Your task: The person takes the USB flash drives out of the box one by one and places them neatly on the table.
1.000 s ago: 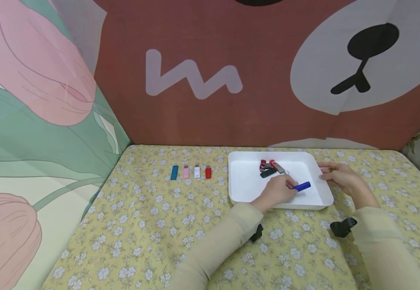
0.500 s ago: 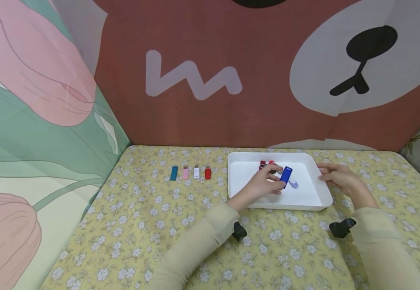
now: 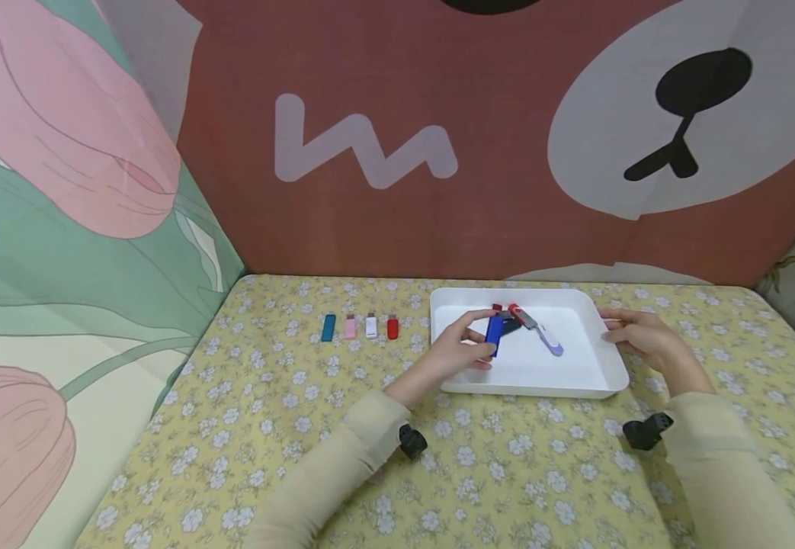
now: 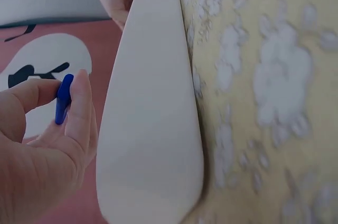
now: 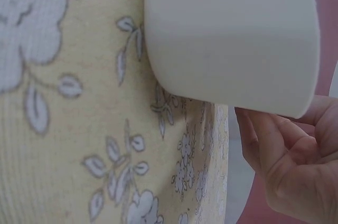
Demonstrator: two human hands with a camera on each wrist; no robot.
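Note:
My left hand pinches a blue USB stick between thumb and fingers, above the left part of a white tray. Seen from the left wrist, the stick is edge-on, beyond the tray's outer wall. My right hand grips the tray's right rim; in the right wrist view its fingers lie against the tray edge. Inside the tray are a red and silver USB stick, a pale purple one and a black one, partly overlapping. A dark red piece shows behind the blue stick.
Left of the tray, a row of USB sticks lies on the yellow floral cloth: teal, pink, white and red. A printed brown backdrop stands behind the table.
My left hand has moved left across the tray with the blue USB stick, which has turned from nearly level to upright in the head view. My right hand stays at the tray rim.

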